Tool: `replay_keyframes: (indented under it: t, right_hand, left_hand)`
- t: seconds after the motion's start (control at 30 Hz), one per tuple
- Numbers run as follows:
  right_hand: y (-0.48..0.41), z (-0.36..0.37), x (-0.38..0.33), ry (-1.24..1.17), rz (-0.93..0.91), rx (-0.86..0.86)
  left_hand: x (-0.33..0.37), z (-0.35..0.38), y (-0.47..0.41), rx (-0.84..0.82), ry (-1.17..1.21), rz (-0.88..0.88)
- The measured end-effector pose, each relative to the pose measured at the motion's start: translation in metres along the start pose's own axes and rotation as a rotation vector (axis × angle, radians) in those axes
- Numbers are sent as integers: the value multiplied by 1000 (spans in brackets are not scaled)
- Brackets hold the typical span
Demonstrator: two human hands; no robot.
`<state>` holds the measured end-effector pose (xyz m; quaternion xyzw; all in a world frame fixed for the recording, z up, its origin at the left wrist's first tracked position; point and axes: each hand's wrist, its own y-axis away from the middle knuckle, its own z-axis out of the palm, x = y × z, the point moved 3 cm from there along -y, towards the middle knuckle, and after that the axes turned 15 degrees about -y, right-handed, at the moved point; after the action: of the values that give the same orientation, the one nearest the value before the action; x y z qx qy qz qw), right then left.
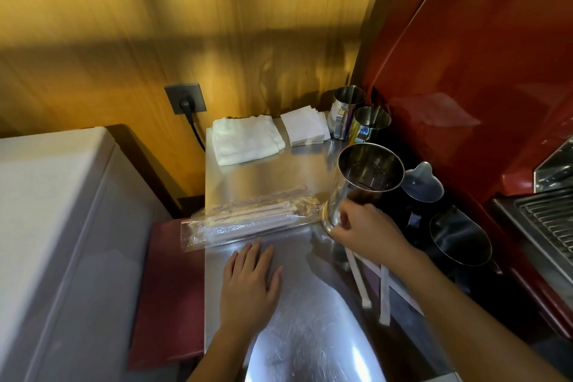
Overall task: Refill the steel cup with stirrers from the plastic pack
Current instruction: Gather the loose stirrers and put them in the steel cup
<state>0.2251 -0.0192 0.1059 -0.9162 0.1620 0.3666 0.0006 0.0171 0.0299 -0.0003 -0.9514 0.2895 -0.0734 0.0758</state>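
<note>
A tall steel cup [366, 177] is tilted, its open mouth facing me, and looks empty inside. My right hand [362, 231] grips it near the base. Left of the cup, a clear plastic pack [248, 220] of paper-wrapped stirrers lies flat on the steel counter [297, 304]. My left hand [249, 282] rests palm down on the counter just in front of the pack, fingers spread, holding nothing. Three loose wrapped stirrers [359, 284] lie on the counter under my right wrist.
Two steel pitchers [345, 108] [370, 124] stand at the back right, black pitchers [459, 239] along the right. A folded white cloth [245, 139] and napkin stack [305, 127] lie at the back. A red machine [480, 87] is on the right, a white appliance [62, 226] on the left.
</note>
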Motion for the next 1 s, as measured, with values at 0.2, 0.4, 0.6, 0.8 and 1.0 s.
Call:
replay_keyframes:
  t: [0.2, 0.4, 0.6, 0.8, 1.0]
  right_hand:
    - [8, -45, -45, -239, -222, 263]
    - [32, -90, -76, -391, -528, 616]
    - [27, -113, -69, -279, -573, 832]
    - [18, -105, -46, -61, -456, 845]
    - [-13, -88, -20, 329, -121, 366]
  left_hand:
    - [0, -1, 1, -10, -5, -1]
    - [1, -3, 1, -33, 2, -9]
    - [1, -6, 2, -70, 8, -6]
    - [2, -8, 2, -83, 26, -13]
    - [2, -10, 1, -74, 9, -22]
